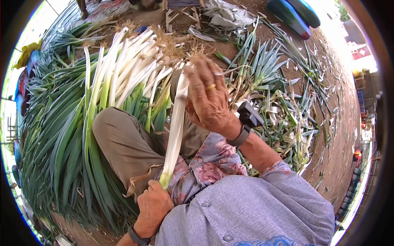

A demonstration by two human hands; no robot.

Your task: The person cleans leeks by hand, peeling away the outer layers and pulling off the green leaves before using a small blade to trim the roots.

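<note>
A long white leek (177, 119) lies slanted over my lap, its root end up and its green part down. My left hand (152, 205) is closed round the lower, greenish part, near my left hip. My right hand (207, 92) is at the upper end, beside the roots, with its fingers bent against the white stalk. The fingertips there are partly hidden behind the hand. Left of my knee a big pile of leeks (61, 135) spreads out, white stalks (127, 61) and roots toward the top.
Loose leaves and trimmings (283, 119) cover the soil at the right. A small wooden stool (182, 16), a pale plastic sheet (230, 16) and dark blue rounded objects (293, 16) are at the top. My bent knee (123, 131) stands beside the pile.
</note>
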